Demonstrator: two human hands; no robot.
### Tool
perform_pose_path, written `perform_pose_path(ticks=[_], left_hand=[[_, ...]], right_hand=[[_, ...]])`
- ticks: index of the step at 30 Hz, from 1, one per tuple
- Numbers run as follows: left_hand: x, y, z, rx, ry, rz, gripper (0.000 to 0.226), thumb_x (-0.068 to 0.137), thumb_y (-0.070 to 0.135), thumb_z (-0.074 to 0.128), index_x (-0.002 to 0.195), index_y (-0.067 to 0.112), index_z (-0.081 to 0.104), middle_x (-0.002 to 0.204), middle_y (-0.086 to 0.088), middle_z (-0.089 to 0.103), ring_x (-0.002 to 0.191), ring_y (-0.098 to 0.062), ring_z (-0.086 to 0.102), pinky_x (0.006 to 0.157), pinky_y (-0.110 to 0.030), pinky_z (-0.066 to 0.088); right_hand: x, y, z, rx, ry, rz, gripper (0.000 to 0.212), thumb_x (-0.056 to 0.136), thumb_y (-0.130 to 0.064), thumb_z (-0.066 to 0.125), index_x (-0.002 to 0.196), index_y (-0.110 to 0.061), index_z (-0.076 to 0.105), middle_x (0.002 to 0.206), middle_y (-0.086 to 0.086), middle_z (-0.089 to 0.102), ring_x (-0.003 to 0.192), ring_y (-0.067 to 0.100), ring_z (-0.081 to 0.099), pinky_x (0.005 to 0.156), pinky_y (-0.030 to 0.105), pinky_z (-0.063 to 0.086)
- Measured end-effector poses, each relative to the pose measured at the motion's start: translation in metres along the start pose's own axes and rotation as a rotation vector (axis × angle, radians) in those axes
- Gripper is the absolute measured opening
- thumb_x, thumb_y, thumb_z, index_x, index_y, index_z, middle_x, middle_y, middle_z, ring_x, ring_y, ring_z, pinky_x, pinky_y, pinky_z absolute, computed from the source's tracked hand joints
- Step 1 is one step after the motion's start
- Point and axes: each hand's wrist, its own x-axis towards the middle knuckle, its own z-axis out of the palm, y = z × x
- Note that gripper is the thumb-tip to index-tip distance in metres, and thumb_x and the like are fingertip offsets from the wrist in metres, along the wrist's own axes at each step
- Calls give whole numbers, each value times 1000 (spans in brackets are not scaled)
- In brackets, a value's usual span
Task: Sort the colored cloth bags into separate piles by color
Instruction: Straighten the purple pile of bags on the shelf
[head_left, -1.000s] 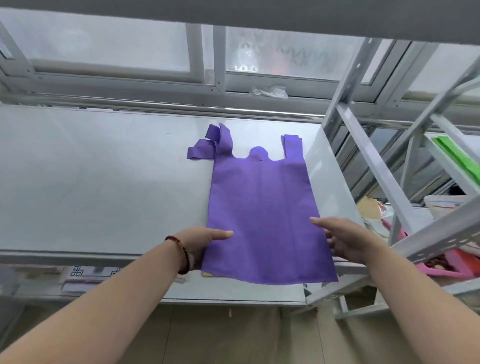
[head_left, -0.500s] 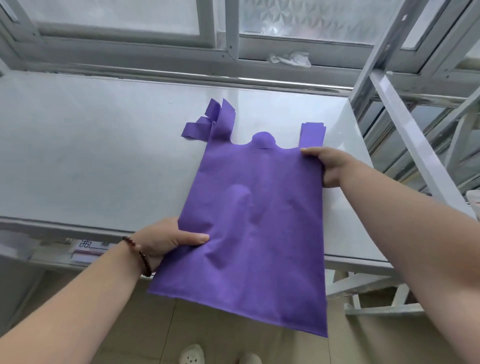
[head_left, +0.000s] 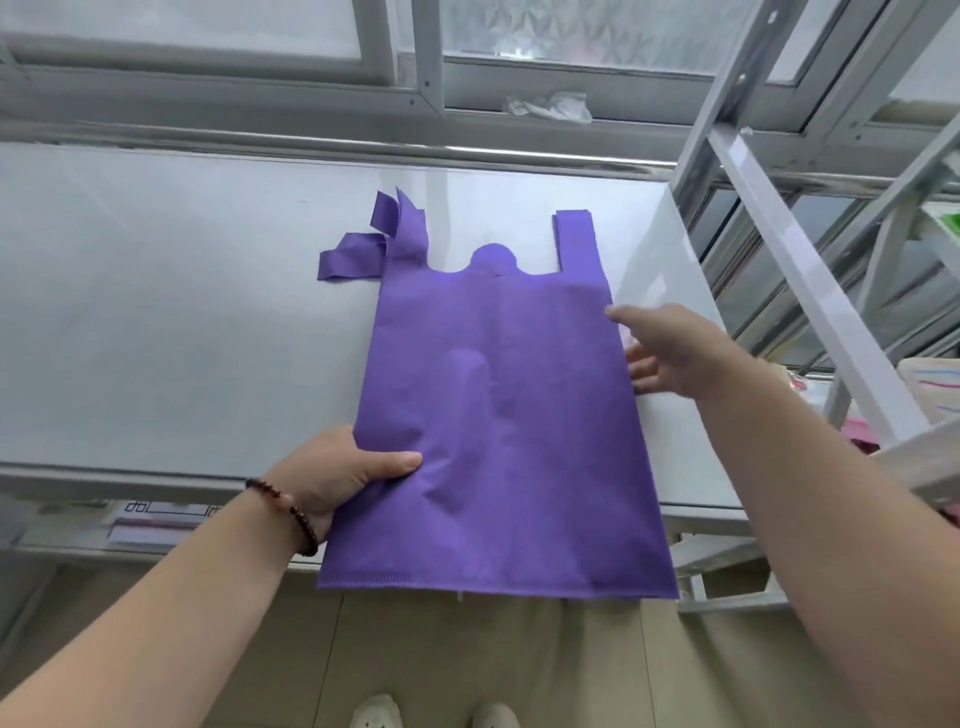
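A purple cloth bag lies flat on the white table, handles toward the window, its bottom edge hanging over the table's front edge. More purple handle strips stick out at its upper left, from a bag underneath. My left hand grips the bag's lower left edge, thumb on top. At the bag's right edge my right hand hovers with straight fingers and holds nothing.
A window frame runs along the table's far side, with crumpled white plastic on the sill. A grey metal rack stands to the right, with pink and green items partly visible. My shoes show on the floor below.
The bag was lifted and pulled toward me, then laid flat again, now overhanging the front edge. My right hand let go of the upper right corner and moved down the right edge.
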Motion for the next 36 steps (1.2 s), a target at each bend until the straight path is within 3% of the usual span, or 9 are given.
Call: perform_pose_path(ticks=[3,6,10,19,23,28,30,32,36], left_hand=[[-4,-1,-3,6,-44,-27,70,39,12,84,106,1,68,103,-16,72,75,-23,72,66,-32,60],[-8,16,-12,32,-215,-106,78,23,25,94,95,4,73,94,-13,75,73,-23,73,58,-30,59],[30,65,-23,171,-25,-73,23,82,28,65,101,14,64,77,-1,69,53,-11,66,47,-18,53],[145,136,-14,258,216,108,25,82,19,65,106,14,62,94,-3,67,74,-17,65,61,-26,53],[158,154,0,78,71,429,22,85,-5,54,91,14,63,67,7,73,60,-10,66,57,-19,55],[175,155,-11,221,247,423,36,90,6,53,122,20,54,99,-7,66,75,-23,60,68,-32,52],[180,152,-17,294,391,285,15,90,23,55,101,13,56,106,-10,62,76,-22,54,74,-33,49],[178,150,-16,250,395,213,23,92,29,52,75,13,47,78,-6,55,62,-19,53,64,-20,45],[183,152,-9,145,334,330,24,83,28,68,96,16,53,73,0,53,46,-9,52,34,-11,40]], right_hand=[[-63,56,1,24,-94,28,19,94,-26,53,85,-10,57,49,-2,57,32,7,52,38,18,41],[-98,92,10,49,-198,-22,13,92,-12,55,98,-8,66,73,-2,73,60,10,69,53,24,53],[-103,101,19,3,-168,-130,23,90,-1,53,103,-14,67,95,1,76,90,21,72,89,41,54],[-89,124,2,297,-203,-196,27,59,-13,71,85,-18,77,90,11,76,75,20,74,54,22,56],[-87,126,0,287,-287,-240,78,19,-49,92,92,-25,76,96,10,76,83,19,74,58,21,56],[-87,127,3,325,-288,-227,86,20,-47,93,98,-17,75,100,9,75,87,18,73,61,20,56],[-87,126,2,309,-300,-207,77,36,-40,90,105,-11,70,100,8,75,88,17,73,62,19,56],[-87,125,0,312,-320,-201,73,46,-34,84,111,-9,65,100,7,76,89,16,73,63,18,55],[-86,128,-2,301,-298,-199,99,19,-50,91,106,-11,67,100,7,76,87,15,73,62,17,55]])
